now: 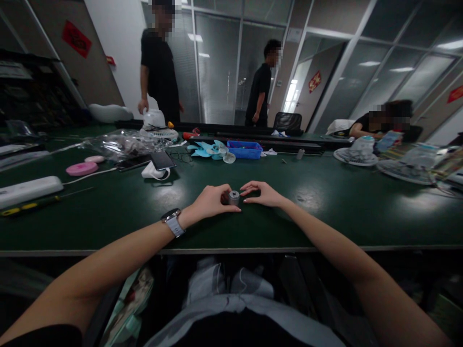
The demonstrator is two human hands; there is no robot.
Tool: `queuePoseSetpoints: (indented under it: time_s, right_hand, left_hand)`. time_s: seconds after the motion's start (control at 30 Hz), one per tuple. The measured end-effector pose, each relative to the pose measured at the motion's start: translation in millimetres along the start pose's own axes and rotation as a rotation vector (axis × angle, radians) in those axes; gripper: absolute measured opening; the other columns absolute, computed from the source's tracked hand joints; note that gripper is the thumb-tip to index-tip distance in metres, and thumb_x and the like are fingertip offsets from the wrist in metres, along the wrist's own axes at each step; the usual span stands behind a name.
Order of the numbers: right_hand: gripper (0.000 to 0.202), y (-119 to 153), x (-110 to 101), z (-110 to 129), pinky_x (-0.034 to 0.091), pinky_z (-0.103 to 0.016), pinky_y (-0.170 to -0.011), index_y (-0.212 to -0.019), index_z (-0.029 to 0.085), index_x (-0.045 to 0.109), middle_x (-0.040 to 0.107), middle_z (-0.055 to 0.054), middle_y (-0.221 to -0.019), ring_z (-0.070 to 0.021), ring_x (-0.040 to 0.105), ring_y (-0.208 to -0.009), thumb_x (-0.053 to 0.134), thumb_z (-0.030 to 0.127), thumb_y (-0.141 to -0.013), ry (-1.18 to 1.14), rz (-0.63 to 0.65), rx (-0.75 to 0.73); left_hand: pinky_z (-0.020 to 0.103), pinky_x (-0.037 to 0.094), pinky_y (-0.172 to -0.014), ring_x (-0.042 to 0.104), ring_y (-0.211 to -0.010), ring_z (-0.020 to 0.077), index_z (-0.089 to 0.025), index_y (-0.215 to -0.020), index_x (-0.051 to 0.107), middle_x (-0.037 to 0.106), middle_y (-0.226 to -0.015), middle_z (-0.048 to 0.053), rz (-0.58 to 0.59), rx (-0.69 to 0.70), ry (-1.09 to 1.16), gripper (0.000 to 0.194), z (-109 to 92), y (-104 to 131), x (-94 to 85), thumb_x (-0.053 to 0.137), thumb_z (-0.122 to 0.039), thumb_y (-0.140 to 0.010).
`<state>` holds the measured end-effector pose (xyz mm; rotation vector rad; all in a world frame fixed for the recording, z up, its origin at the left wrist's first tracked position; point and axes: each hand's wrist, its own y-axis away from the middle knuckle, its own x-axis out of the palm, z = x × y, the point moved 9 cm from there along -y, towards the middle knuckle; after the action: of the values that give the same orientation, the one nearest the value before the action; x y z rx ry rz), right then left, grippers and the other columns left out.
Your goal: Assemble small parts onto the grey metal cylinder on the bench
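Note:
A small silver metal cylinder with a short shaft in its top, which looks like a small motor [234, 197], stands upright on the green table [275, 226] in front of me. My left hand [213, 200], with a watch [172, 220] on its wrist, curls round the cylinder's left side. Its fingers bend behind the cylinder and its thumb reaches across the front, low by the base. Just right of the cylinder is my right hand [265, 193], thumb and fingers apart, fingertips close to the metal. Whether those tips touch it I cannot tell.
Left lie a screwdriver [31, 206], a white power strip [32, 191], a pink round case [81, 168] and a phone [162, 161]. A blue tray [244, 150] and light-blue fan blades [208, 149] are farther back. Two people stand beyond the table; another sits at the right.

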<state>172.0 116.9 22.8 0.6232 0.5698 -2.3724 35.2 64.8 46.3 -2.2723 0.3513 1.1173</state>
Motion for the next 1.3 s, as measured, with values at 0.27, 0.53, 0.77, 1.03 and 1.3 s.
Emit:
queuePoseSetpoints:
  time_s: [0.27,0.53,0.77,1.03,1.3]
  right_hand:
    - [0.039,2,-17,26,0.054,-0.042,-0.087,-0.100,0.016,0.059,0.074,-0.008,-0.087,-0.0219,0.072,-0.088,0.076,0.032,-0.068,-0.088,-0.337,-0.015]
    - [0.028,2,8,72,0.055,-0.038,-0.085,-0.097,0.018,0.058,0.074,-0.005,-0.087,-0.0206,0.071,-0.088,0.071,0.027,-0.074,-0.117,-0.307,-0.196]
    - [0.027,0,11,69,0.054,-0.039,-0.086,-0.098,0.018,0.059,0.074,-0.004,-0.087,-0.0204,0.071,-0.088,0.070,0.028,-0.075,-0.099,-0.302,-0.183]
    - [0.022,2,13,77,0.054,-0.036,-0.085,-0.093,0.019,0.062,0.072,-0.004,-0.088,-0.0184,0.070,-0.087,0.070,0.027,-0.075,-0.029,-0.301,-0.221]
    - [0.027,3,9,71,0.053,-0.034,-0.082,-0.099,0.019,0.061,0.072,-0.003,-0.084,-0.0190,0.071,-0.082,0.067,0.036,-0.078,-0.044,-0.351,-0.156]
  left_hand:
    - [0.024,0.041,-0.056,0.062,-0.066,0.0167,-0.020,-0.089,0.060,0.067,-0.074,0.001,0.002,-0.005,0.006,0.052,-1,0,-0.6,0.069,-0.063,-0.063]
    - [0.024,0.039,-0.055,0.061,-0.064,0.0173,-0.018,-0.090,0.059,0.066,-0.075,0.003,-0.004,-0.001,-0.066,0.057,4,-1,1.2,0.066,-0.068,-0.063]
    - [0.025,0.040,-0.055,0.061,-0.065,0.0179,-0.018,-0.093,0.059,0.066,-0.076,0.004,-0.005,0.007,-0.087,0.060,4,-2,1.4,0.064,-0.069,-0.064]
    - [0.025,0.040,-0.056,0.062,-0.065,0.0181,-0.018,-0.097,0.061,0.067,-0.077,0.003,-0.005,0.009,-0.066,0.059,3,-2,0.6,0.066,-0.067,-0.064]
    - [0.024,0.039,-0.055,0.061,-0.064,0.0166,-0.019,-0.092,0.060,0.067,-0.076,0.002,0.009,0.003,-0.040,0.056,2,0,1.3,0.067,-0.066,-0.064]
